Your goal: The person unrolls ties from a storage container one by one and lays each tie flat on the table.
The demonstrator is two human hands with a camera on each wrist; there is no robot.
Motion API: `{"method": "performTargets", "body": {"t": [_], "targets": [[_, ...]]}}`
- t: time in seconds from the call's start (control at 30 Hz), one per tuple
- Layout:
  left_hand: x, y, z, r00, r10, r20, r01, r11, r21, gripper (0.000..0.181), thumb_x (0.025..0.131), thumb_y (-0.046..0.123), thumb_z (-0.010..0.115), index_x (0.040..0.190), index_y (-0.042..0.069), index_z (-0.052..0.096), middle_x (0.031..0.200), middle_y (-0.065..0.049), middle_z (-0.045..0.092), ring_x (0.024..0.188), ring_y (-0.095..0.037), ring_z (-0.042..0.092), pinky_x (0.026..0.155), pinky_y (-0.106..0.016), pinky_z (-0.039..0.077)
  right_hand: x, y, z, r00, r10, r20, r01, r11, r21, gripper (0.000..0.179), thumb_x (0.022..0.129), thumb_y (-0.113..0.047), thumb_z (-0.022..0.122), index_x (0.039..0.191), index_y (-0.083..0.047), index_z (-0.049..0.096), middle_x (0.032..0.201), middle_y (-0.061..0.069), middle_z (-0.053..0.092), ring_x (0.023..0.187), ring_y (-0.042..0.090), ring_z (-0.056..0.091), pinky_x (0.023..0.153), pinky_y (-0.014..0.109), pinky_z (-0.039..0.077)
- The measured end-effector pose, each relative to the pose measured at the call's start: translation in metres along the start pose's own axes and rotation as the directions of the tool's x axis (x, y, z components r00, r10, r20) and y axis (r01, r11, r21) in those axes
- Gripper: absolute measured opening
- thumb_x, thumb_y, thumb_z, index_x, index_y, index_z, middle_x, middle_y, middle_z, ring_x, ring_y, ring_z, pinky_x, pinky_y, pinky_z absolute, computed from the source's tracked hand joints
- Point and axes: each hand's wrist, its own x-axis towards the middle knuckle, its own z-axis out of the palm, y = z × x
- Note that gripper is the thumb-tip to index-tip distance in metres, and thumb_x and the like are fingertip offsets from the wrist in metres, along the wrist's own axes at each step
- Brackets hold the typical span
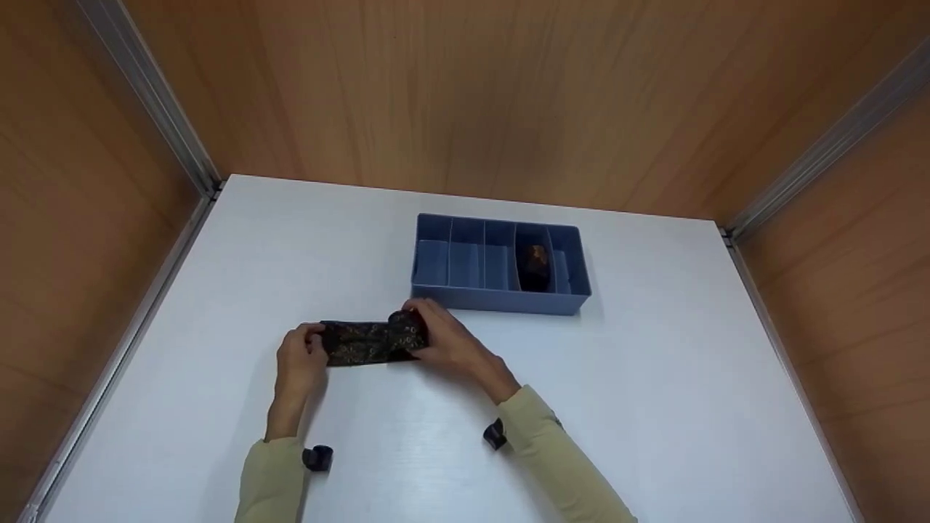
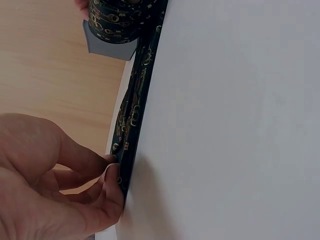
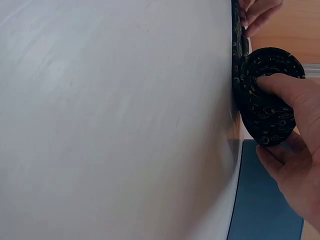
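A dark cloth strip [image 1: 360, 343] with a gold key-like pattern lies along the white table, its right end wound into a thick roll [image 3: 270, 115]. My right hand [image 1: 454, 341] grips this roll; in the right wrist view the thumb reaches into the spiral and the fingers curl under its outer side. At the flat left end, my left hand [image 1: 299, 363] pinches the cloth between thumb and fingers, low against the tabletop. Folded layers show along the strip in the left wrist view.
Just beyond my right hand stands a blue tray [image 1: 501, 299] split by dividers into several compartments. One compartment, second from the right, holds a dark rolled bundle [image 1: 536, 269] with an orange-brown patch. Wooden panels [image 1: 465, 94] enclose the table's back and sides.
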Motion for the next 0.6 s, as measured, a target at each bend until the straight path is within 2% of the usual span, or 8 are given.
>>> {"method": "performTargets", "body": {"t": [0.23,0.6], "targets": [[0.0,-0.001,0.001,1.0,0.008,-0.012,-0.008,1.0,-0.008,0.031,0.102,-0.003,0.046,0.127,-0.015,0.059,0.112,-0.028,0.056,0.1,-0.035,0.055,0.086,-0.044,0.046,-0.005,0.005,-0.004,1.0,0.016,0.009,-0.016,1.0,-0.011,0.067,0.084,-0.002,0.083,0.141,-0.006,0.048,0.137,0.012,0.054,0.132,0.025,0.051,0.113,0.038,0.039],[-0.003,0.004,0.005,1.0,0.005,-0.026,-0.005,1.0,0.002,0.03,0.102,0.005,0.057,0.126,-0.013,0.059,0.111,-0.026,0.056,0.102,-0.037,0.059,0.089,-0.046,0.049,-0.012,0.012,-0.008,1.0,-0.014,0.006,0.014,1.0,-0.001,0.064,0.086,-0.002,0.079,0.141,-0.001,0.048,0.139,0.015,0.053,0.131,0.028,0.051,0.113,0.04,0.04]]}}
